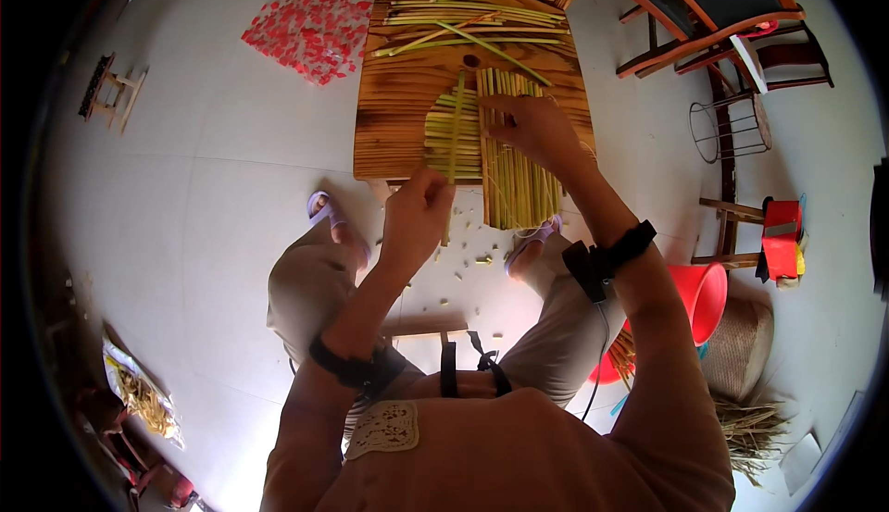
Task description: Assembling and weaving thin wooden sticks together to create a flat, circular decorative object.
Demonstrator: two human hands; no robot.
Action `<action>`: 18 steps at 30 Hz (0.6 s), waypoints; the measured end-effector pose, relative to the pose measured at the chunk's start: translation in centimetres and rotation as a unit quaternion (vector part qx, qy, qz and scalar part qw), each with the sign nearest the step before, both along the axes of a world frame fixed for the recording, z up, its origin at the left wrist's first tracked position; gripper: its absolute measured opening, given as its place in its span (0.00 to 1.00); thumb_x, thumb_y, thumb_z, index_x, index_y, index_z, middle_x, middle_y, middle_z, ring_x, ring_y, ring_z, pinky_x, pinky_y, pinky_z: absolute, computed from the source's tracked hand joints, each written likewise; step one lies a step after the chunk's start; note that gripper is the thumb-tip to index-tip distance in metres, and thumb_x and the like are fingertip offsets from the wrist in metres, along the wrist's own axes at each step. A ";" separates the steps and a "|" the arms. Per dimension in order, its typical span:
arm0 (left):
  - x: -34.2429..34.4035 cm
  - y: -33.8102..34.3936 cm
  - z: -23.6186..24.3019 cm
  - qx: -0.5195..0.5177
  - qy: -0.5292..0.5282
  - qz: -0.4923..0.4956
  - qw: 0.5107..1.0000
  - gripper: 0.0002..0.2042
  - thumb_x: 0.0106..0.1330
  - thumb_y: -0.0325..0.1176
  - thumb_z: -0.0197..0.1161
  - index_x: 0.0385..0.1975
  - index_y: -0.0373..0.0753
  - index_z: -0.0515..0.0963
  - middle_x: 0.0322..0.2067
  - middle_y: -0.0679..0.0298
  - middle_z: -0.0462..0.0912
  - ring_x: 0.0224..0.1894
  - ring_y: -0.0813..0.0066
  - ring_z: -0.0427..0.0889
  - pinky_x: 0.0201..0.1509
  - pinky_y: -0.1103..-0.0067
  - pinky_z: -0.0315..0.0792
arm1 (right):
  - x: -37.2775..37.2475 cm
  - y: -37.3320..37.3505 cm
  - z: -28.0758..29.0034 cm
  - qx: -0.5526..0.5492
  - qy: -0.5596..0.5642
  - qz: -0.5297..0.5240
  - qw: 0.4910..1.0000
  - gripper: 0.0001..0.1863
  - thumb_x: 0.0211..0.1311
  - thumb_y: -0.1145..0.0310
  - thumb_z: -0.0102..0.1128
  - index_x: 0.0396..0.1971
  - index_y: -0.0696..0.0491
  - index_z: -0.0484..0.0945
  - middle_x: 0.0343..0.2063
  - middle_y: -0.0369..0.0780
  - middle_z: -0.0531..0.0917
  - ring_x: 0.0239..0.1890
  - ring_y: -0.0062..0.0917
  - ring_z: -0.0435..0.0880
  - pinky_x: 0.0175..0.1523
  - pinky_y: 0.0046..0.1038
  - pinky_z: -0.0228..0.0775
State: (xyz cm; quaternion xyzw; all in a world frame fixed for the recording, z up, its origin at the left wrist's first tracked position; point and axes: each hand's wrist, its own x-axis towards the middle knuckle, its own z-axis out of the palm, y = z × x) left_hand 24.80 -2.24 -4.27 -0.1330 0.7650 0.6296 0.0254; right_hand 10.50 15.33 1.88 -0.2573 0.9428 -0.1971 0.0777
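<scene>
My left hand [419,214] is closed around the lower part of a single green-yellow plant stalk [457,132], just off the table's near edge. The stalk points away from me, crossing a small round-edged bundle of short cut stalks [438,131]. Right of that lies a mat of stalks [512,179] set side by side, with thin pale string at its edges; its near end overhangs the table. My right hand [537,128] rests on the mat's upper part, index finger and thumb spread apart at its left edge. Its other fingers are partly hidden.
The wooden table [394,128] carries more loose long stalks [468,21] at its far end. Cut bits [483,260] litter the floor between my feet. A red bucket [696,299] stands at my right, near a dark chair [713,3]. A red-patterned sheet [310,26] lies far left.
</scene>
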 end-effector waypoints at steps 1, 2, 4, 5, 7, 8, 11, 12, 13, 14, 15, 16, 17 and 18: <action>0.0 0.2 -0.2 -0.001 -0.007 0.001 1.000 0.08 0.64 0.32 0.62 0.35 0.34 0.75 0.26 0.56 0.82 0.27 0.66 0.82 0.32 0.74 0.74 | -0.1 -0.1 -0.3 -0.001 -0.007 0.001 1.000 0.21 0.55 0.56 0.66 0.49 0.44 0.81 0.34 0.45 0.85 0.38 0.40 0.84 0.43 0.39 0.74; 0.1 0.4 -0.5 0.001 0.007 0.010 1.000 0.08 0.64 0.32 0.62 0.35 0.34 0.75 0.26 0.55 0.82 0.26 0.65 0.82 0.32 0.74 0.74 | -0.2 -0.2 -0.4 0.001 -0.027 -0.010 1.000 0.21 0.55 0.55 0.66 0.50 0.43 0.81 0.34 0.44 0.85 0.37 0.40 0.84 0.43 0.38 0.75; 0.2 0.7 -1.3 0.004 0.016 0.019 1.000 0.07 0.64 0.31 0.62 0.35 0.34 0.75 0.26 0.55 0.82 0.26 0.65 0.82 0.33 0.74 0.74 | -0.2 -0.3 -0.3 0.003 -0.052 -0.022 0.998 0.22 0.55 0.55 0.66 0.50 0.43 0.81 0.34 0.44 0.85 0.37 0.39 0.84 0.43 0.38 0.75; 0.2 0.8 -1.9 0.001 0.030 0.015 0.999 0.07 0.65 0.30 0.62 0.37 0.34 0.75 0.25 0.60 0.80 0.24 0.75 0.78 0.27 0.79 0.73 | -0.1 -0.6 -0.2 0.002 -0.052 -0.021 0.998 0.22 0.54 0.55 0.67 0.51 0.43 0.81 0.34 0.44 0.85 0.37 0.39 0.84 0.43 0.38 0.75; 0.1 1.2 -2.1 0.000 0.041 0.007 0.999 0.07 0.67 0.30 0.61 0.39 0.34 0.76 0.25 0.66 0.79 0.22 0.85 0.74 0.21 0.84 0.71 | -0.2 -0.2 -0.8 0.001 -0.056 -0.024 0.998 0.23 0.54 0.55 0.67 0.51 0.43 0.81 0.34 0.43 0.85 0.37 0.39 0.84 0.43 0.38 0.75; -0.2 1.6 -1.6 -0.011 0.047 -0.001 0.999 0.07 0.67 0.29 0.62 0.40 0.34 0.76 0.25 0.66 0.79 0.22 0.85 0.75 0.21 0.84 0.71 | -0.4 0.2 -1.4 -0.012 -0.033 -0.016 0.999 0.23 0.54 0.55 0.68 0.52 0.41 0.80 0.29 0.43 0.83 0.32 0.36 0.82 0.39 0.35 0.73; -0.7 2.4 -1.8 -0.016 0.059 0.005 0.998 0.07 0.66 0.29 0.62 0.40 0.34 0.75 0.24 0.66 0.79 0.22 0.86 0.75 0.21 0.84 0.71 | -0.7 0.6 -2.1 -0.028 -0.020 -0.015 0.999 0.24 0.54 0.55 0.68 0.53 0.39 0.80 0.23 0.42 0.81 0.27 0.32 0.81 0.35 0.32 0.72; -0.7 2.6 -2.0 -0.009 0.069 0.019 0.997 0.07 0.66 0.28 0.62 0.40 0.34 0.75 0.24 0.67 0.79 0.22 0.87 0.75 0.21 0.84 0.71 | -0.7 0.6 -2.2 -0.030 -0.025 -0.021 0.999 0.24 0.54 0.55 0.68 0.53 0.39 0.80 0.23 0.41 0.81 0.27 0.32 0.81 0.35 0.31 0.72; -0.8 2.8 -1.9 -0.010 0.067 0.017 0.998 0.07 0.66 0.28 0.62 0.40 0.34 0.75 0.24 0.67 0.79 0.22 0.87 0.75 0.21 0.84 0.71 | -0.7 0.7 -2.2 -0.031 -0.027 -0.023 0.999 0.24 0.54 0.55 0.68 0.53 0.39 0.80 0.23 0.41 0.81 0.27 0.32 0.81 0.35 0.31 0.72; -0.8 3.1 -1.8 -0.011 0.068 0.019 0.997 0.07 0.66 0.28 0.62 0.39 0.34 0.75 0.24 0.67 0.80 0.21 0.87 0.74 0.21 0.84 0.71 | -0.7 0.9 -2.3 -0.037 -0.025 -0.020 0.999 0.24 0.55 0.55 0.68 0.54 0.39 0.80 0.23 0.41 0.80 0.27 0.31 0.81 0.35 0.31 0.72; -0.9 3.2 -1.7 -0.012 0.069 0.021 0.997 0.06 0.66 0.28 0.62 0.39 0.34 0.75 0.23 0.67 0.80 0.21 0.87 0.74 0.21 0.85 0.71 | -0.8 1.0 -2.4 -0.044 -0.023 -0.017 0.999 0.24 0.55 0.54 0.68 0.54 0.38 0.79 0.22 0.40 0.80 0.27 0.31 0.81 0.35 0.31 0.71; -0.9 3.3 -1.4 -0.013 0.066 0.018 0.998 0.06 0.66 0.28 0.62 0.39 0.34 0.75 0.23 0.67 0.80 0.21 0.87 0.74 0.21 0.85 0.71 | -0.8 1.1 -2.6 -0.046 -0.026 -0.020 0.998 0.24 0.55 0.54 0.68 0.54 0.38 0.79 0.22 0.40 0.80 0.27 0.31 0.81 0.35 0.31 0.71; -0.9 3.4 -1.0 -0.008 0.048 0.014 0.999 0.06 0.66 0.28 0.62 0.38 0.34 0.75 0.23 0.67 0.80 0.20 0.87 0.74 0.20 0.85 0.70 | -0.9 1.2 -2.7 -0.058 -0.006 -0.012 0.998 0.24 0.55 0.54 0.68 0.54 0.38 0.79 0.22 0.40 0.80 0.27 0.30 0.81 0.35 0.31 0.71; -1.0 3.5 -0.7 -0.003 0.031 0.010 0.999 0.06 0.66 0.28 0.62 0.37 0.34 0.76 0.23 0.66 0.80 0.20 0.87 0.73 0.20 0.85 0.70 | -0.8 1.3 -2.9 -0.071 0.015 -0.005 0.997 0.24 0.55 0.54 0.68 0.54 0.37 0.79 0.22 0.40 0.80 0.26 0.30 0.81 0.34 0.31 0.71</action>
